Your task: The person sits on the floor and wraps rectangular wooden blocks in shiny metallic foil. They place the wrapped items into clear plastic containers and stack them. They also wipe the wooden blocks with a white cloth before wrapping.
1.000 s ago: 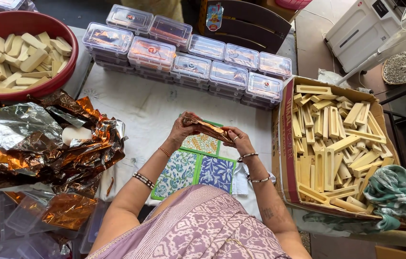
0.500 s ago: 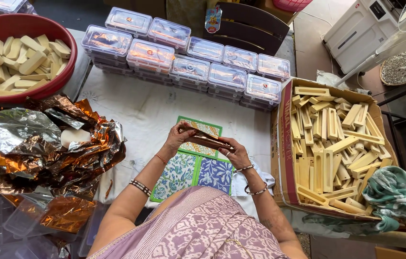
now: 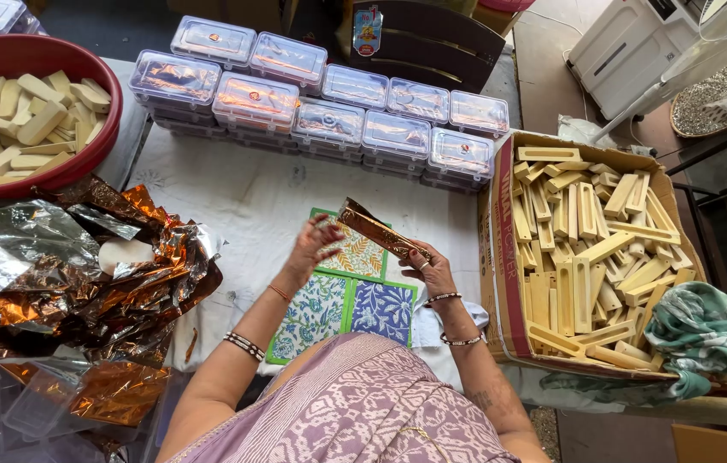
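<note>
We held a foil-wrapped bar (image 3: 378, 231) tilted above the patterned cloth (image 3: 355, 296) on the tabletop (image 3: 243, 197). Our right hand (image 3: 434, 270) gripped its lower end; our left hand (image 3: 316, 249) touched its upper end, fingers loosely spread. Crumpled copper foil (image 3: 80, 274) lay to the left and a cardboard box of pale sticks (image 3: 595, 257) to the right. Beyond stood clear lidded containers (image 3: 320, 111) and a red bowl (image 3: 29, 111).

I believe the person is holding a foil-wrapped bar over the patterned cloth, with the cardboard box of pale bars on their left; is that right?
Not quite: the cardboard box of pale bars sits on the person's right, as the head view shows. The rest holds: the right hand holds the foil-wrapped bar over the patterned cloth, left hand beside it.
</note>
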